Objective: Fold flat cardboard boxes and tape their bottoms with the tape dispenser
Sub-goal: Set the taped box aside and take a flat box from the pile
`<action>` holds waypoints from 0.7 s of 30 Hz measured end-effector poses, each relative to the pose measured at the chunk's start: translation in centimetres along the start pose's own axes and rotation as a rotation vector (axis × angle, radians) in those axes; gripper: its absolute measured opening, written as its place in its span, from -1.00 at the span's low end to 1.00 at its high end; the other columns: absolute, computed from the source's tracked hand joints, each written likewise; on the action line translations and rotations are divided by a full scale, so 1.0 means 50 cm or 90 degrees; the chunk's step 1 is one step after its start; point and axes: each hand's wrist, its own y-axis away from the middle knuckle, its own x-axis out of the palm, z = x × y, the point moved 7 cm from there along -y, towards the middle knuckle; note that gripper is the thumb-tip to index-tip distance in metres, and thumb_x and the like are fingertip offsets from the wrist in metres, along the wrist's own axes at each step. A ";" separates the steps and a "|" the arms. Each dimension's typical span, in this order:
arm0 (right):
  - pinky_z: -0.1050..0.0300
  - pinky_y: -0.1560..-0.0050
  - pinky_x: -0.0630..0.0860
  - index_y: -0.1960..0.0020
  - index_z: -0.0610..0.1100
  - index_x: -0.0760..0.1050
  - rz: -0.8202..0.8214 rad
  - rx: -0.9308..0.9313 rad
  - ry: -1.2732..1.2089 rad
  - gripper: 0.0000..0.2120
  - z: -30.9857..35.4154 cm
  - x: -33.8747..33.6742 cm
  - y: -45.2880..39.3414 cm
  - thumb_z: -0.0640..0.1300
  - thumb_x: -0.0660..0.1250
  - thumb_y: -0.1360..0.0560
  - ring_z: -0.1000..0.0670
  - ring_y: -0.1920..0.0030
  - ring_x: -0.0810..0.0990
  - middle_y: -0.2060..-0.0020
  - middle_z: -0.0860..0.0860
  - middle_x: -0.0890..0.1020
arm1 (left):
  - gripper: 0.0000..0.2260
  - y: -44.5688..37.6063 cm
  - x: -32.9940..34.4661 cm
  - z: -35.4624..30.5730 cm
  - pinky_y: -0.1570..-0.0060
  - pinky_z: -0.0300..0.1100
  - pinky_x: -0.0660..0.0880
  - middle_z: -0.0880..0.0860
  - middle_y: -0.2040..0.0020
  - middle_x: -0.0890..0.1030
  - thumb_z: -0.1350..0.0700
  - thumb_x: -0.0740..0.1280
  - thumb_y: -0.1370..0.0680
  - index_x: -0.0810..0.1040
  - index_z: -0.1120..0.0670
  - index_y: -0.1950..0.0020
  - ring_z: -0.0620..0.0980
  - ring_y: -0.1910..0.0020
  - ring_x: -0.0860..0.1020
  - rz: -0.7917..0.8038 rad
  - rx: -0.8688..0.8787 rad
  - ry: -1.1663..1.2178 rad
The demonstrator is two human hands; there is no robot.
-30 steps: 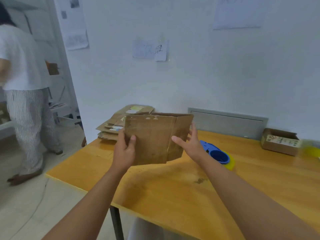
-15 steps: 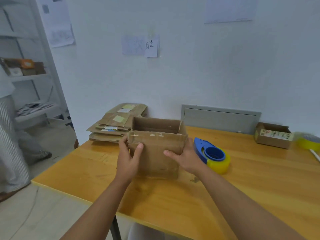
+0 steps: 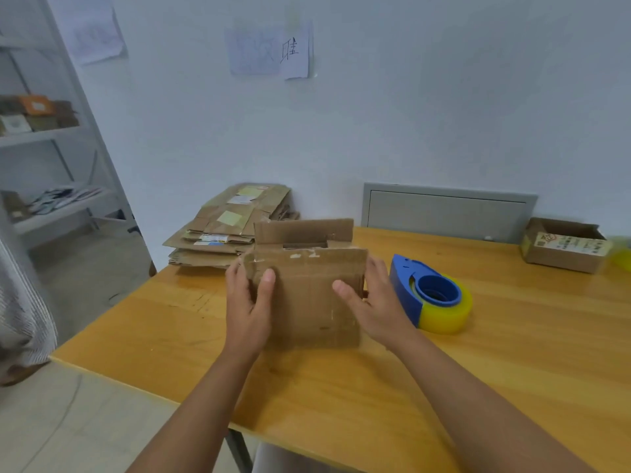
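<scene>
The wooden tabletop (image 3: 495, 370) runs from its near-left corner back to the white wall (image 3: 409, 114), with bare surface along the near edge and on the right half. At the far-left corner lies a stack of flat cardboard boxes (image 3: 225, 230), overhanging the left edge a little. The cardboard box (image 3: 307, 295) being folded stands upright a little left of the tabletop's middle, its broad near face toward the camera, its long axis running left to right, its open end up with the far flap (image 3: 304, 230) raised. Just right of it, close to the right hand but apart from the box, sits the blue tape dispenser (image 3: 426, 291) with its yellowish roll, lying flat, its pointed end toward the far edge. A small open carton (image 3: 563, 244) rests near the far-right edge.

Both forearms reach in from the near edge. The left hand (image 3: 249, 302) grips the box's left edge, thumb on the near face and fingers wrapped behind. The right hand (image 3: 372, 302) grips the right edge the same way, thumb laid across the near face, fingers curled round the side.
</scene>
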 end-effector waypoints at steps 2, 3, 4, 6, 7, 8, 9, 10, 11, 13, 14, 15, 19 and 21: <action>0.48 -0.17 0.30 -0.26 0.58 0.23 -0.009 0.004 -0.051 -0.62 0.007 -0.004 0.002 0.53 0.03 -0.46 0.41 -0.33 0.25 -0.37 0.23 0.28 | -0.89 -0.005 -0.003 -0.010 -0.13 -0.22 0.38 -0.02 -0.11 0.43 -0.22 0.12 -0.61 0.43 -0.34 0.00 -0.15 -0.10 0.43 -0.023 -0.001 -0.003; 0.40 -0.25 0.32 -0.30 0.46 0.31 -0.022 0.010 -0.083 -0.55 0.006 -0.007 0.001 0.52 0.01 -0.47 0.38 -0.33 0.28 -0.37 0.19 0.31 | -0.89 -0.008 -0.004 -0.011 -0.06 -0.27 0.38 -0.05 -0.06 0.44 -0.23 0.12 -0.60 0.43 -0.33 0.03 -0.19 -0.04 0.43 -0.034 -0.011 -0.002; 0.28 -0.31 0.36 -0.31 0.34 0.37 -0.036 0.025 -0.106 -0.53 0.003 -0.010 0.000 0.48 0.03 -0.50 0.36 -0.29 0.33 -0.33 0.17 0.35 | -0.87 -0.012 -0.006 -0.009 0.02 -0.33 0.38 -0.12 -0.02 0.47 -0.26 0.14 -0.58 0.43 -0.29 0.02 -0.23 0.00 0.44 -0.044 -0.030 0.003; 0.09 -0.29 0.46 -0.28 0.21 0.41 -0.078 0.052 -0.129 -0.70 0.000 -0.017 -0.005 0.27 0.13 -0.61 0.32 -0.20 0.41 -0.21 0.20 0.43 | -0.79 -0.014 -0.008 -0.001 0.16 -0.50 0.37 -0.32 -0.01 0.50 -0.29 0.23 -0.55 0.41 -0.26 -0.11 -0.36 0.00 0.47 -0.060 -0.083 0.024; 0.11 -0.23 0.48 -0.30 0.21 0.37 -0.095 0.062 -0.136 -0.75 -0.001 -0.021 -0.008 0.18 0.18 -0.63 0.32 -0.19 0.42 -0.19 0.26 0.43 | -0.76 -0.015 -0.009 0.006 0.18 -0.56 0.36 -0.41 -0.05 0.47 -0.23 0.27 -0.57 0.38 -0.27 -0.21 -0.45 -0.03 0.44 -0.062 -0.102 0.035; 0.18 -0.19 0.47 -0.37 0.22 0.30 -0.104 0.066 -0.137 -0.68 -0.001 -0.023 -0.012 0.13 0.21 -0.63 0.34 -0.19 0.42 -0.19 0.32 0.40 | -0.68 -0.018 -0.011 0.010 0.17 -0.60 0.36 -0.42 -0.11 0.43 -0.15 0.30 -0.59 0.33 -0.28 -0.31 -0.51 -0.05 0.41 -0.059 -0.109 0.038; 0.23 -0.17 0.45 -0.46 0.23 0.21 -0.105 0.071 -0.136 -0.57 0.000 -0.025 -0.014 0.11 0.23 -0.63 0.35 -0.20 0.41 -0.20 0.33 0.38 | -0.58 -0.022 -0.012 0.013 0.14 -0.59 0.37 -0.38 -0.18 0.40 -0.08 0.32 -0.60 0.27 -0.28 -0.41 -0.52 -0.07 0.39 -0.046 -0.111 0.034; 0.24 -0.17 0.44 -0.52 0.23 0.12 -0.101 0.077 -0.135 -0.48 -0.001 -0.026 -0.017 0.10 0.23 -0.63 0.34 -0.21 0.40 -0.24 0.29 0.37 | -0.51 -0.029 -0.013 0.014 0.11 -0.55 0.38 -0.30 -0.23 0.40 -0.04 0.33 -0.60 0.21 -0.28 -0.46 -0.51 -0.10 0.38 -0.029 -0.110 0.025; 0.21 -0.18 0.43 -0.56 0.23 0.05 -0.093 0.083 -0.135 -0.42 -0.001 -0.025 -0.020 0.08 0.24 -0.63 0.31 -0.22 0.39 -0.28 0.25 0.35 | -0.46 -0.039 -0.014 0.012 0.05 -0.50 0.37 -0.25 -0.27 0.39 0.00 0.33 -0.60 0.17 -0.29 -0.49 -0.48 -0.13 0.38 -0.008 -0.105 0.009; 0.13 -0.26 0.39 -0.58 0.23 -0.04 -0.075 0.092 -0.134 -0.34 -0.004 -0.022 -0.029 0.04 0.25 -0.63 0.25 -0.25 0.39 -0.37 0.24 0.28 | -0.39 -0.061 -0.014 0.003 -0.19 -0.35 0.30 -0.19 -0.41 0.29 0.05 0.33 -0.59 0.11 -0.32 -0.52 -0.36 -0.30 0.32 0.044 -0.085 -0.029; 0.10 -0.31 0.36 -0.59 0.23 -0.07 -0.068 0.094 -0.136 -0.32 -0.003 -0.022 -0.034 0.01 0.25 -0.62 0.23 -0.29 0.36 -0.42 0.25 0.23 | -0.36 -0.073 -0.012 -0.001 -0.30 -0.24 0.24 -0.22 -0.49 0.20 0.06 0.32 -0.58 0.07 -0.35 -0.52 -0.27 -0.42 0.24 0.078 -0.075 -0.050; 0.09 -0.35 0.32 -0.59 0.24 -0.10 -0.058 0.096 -0.135 -0.29 -0.001 -0.022 -0.040 -0.03 0.25 -0.62 0.20 -0.35 0.31 -0.47 0.26 0.19 | -0.33 -0.084 -0.009 -0.006 -0.38 -0.17 0.16 -0.26 -0.54 0.09 0.07 0.30 -0.57 0.03 -0.38 -0.52 -0.23 -0.51 0.12 0.116 -0.064 -0.071; 0.11 -0.41 0.25 -0.59 0.26 -0.16 -0.010 0.073 -0.127 -0.24 0.012 -0.021 -0.059 -0.17 0.20 -0.62 0.21 -0.48 0.16 -0.55 0.30 0.08 | -0.25 -0.117 0.006 -0.017 -0.37 -0.25 0.06 -0.35 -0.54 0.00 0.15 0.25 -0.57 -0.08 -0.38 -0.54 -0.41 -0.44 -0.01 0.244 -0.037 -0.126; 0.11 -0.39 0.31 -0.59 0.25 -0.12 -0.002 0.062 -0.117 -0.27 0.015 -0.023 -0.063 -0.18 0.19 -0.62 0.20 -0.47 0.19 -0.55 0.27 0.12 | -0.27 -0.125 0.012 -0.021 -0.26 -0.36 0.15 -0.31 -0.48 0.14 0.14 0.25 -0.55 -0.03 -0.38 -0.54 -0.43 -0.36 0.14 0.262 -0.024 -0.149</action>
